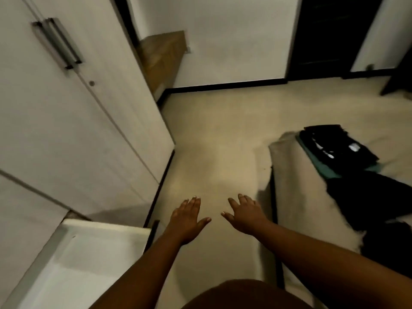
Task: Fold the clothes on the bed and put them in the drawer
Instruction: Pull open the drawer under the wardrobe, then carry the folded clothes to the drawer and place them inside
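my left hand (189, 216) and right hand (246, 216) hover flat and empty mid-frame, so i should reach right for the folded clothes (338, 144) on the bed (296, 186), lifting them level toward the open drawer (73, 259) at lower left.

Folded black and teal clothes (338, 144) lie at the bed (296, 192) corner; the white drawer (107, 226) stands open.

wardrobe (66, 121): smooth white laminate | handles (59, 42): brushed metal | drawer (73, 253): glossy white | clothes (334, 143): dark cloth
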{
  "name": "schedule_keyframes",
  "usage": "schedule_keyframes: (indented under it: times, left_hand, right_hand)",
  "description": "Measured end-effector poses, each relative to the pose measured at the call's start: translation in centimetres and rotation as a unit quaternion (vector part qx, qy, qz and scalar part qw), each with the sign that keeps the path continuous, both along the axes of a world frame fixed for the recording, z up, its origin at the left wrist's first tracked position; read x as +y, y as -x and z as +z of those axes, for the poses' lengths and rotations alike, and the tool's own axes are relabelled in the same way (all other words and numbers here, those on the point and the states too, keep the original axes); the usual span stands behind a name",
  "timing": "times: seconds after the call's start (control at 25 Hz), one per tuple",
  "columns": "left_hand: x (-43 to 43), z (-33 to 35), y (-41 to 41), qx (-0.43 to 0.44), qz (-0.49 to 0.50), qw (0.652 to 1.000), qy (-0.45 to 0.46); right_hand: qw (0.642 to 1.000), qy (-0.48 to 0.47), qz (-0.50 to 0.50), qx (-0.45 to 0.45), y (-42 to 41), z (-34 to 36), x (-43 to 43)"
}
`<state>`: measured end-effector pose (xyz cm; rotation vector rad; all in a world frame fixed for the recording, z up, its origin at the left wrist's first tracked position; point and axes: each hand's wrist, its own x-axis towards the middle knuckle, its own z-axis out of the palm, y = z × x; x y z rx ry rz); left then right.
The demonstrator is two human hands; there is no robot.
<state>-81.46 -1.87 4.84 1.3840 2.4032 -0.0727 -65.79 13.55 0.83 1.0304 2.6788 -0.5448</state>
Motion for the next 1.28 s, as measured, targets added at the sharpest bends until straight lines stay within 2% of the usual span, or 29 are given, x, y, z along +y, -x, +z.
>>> schedule_keyframes:
  times: [0.12, 0.2, 0.36, 0.52, 0.68, 0.8, 0.88, 0.96, 1.04, 1.16, 1.28]
  left_hand:
    - [9.5, -0.7, -4.0, -0.007, -0.113, 0.993, 0.013]
    - [15.6, -1.2, -7.7, -0.011, -0.205, 0.979, 0.010]
    - [24.8, -1.7, -13.5, -0.039, -0.324, 0.945, 0.021]
    - [32.1, -2.6, -16.4, -0.092, -0.355, 0.930, 0.016]
    - [40.8, -4.8, -15.8, -0.143, -0.350, 0.926, 0.012]
    - [48.7, -7.7, -13.6, -0.182, -0.314, 0.932, 0.025]
    - [55.0, -10.1, -11.3, -0.217, -0.277, 0.935, 0.040]
    - [61.7, -12.5, -9.7, -0.265, -0.235, 0.934, 0.055]
    - [66.8, -14.2, -8.7, -0.303, -0.188, 0.933, 0.051]
    - [73.8, -16.6, -8.4, -0.307, -0.120, 0.944, 0.026]
    - [78.5, -18.4, -9.0, -0.358, -0.079, 0.926, 0.086]
  right_hand:
    - [0.988, 0.023, -0.152, -0.018, -7.0, -0.9, 5.0]
    - [0.962, 0.038, -0.269, -0.020, -12.4, -1.5, 7.5]
    - [0.908, 0.055, -0.416, -0.003, -19.7, -2.2, 10.2]
    - [0.867, 0.066, -0.491, 0.052, -22.1, -2.8, 12.5]
    - [0.826, 0.083, -0.542, 0.129, -20.2, -4.0, 17.9]
    - [0.767, 0.089, -0.604, 0.198, -17.3, -5.1, 24.6]
    - [0.686, 0.118, -0.676, 0.241, -15.1, -6.2, 30.1]
    - [0.582, 0.152, -0.754, 0.263, -13.2, -7.6, 35.9]
    - [0.460, 0.181, -0.822, 0.284, -11.9, -8.8, 40.1]
    - [0.275, 0.211, -0.878, 0.332, -10.5, -10.8, 44.6]
    - [0.152, 0.211, -0.904, 0.340, -10.1, -12.7, 46.6]
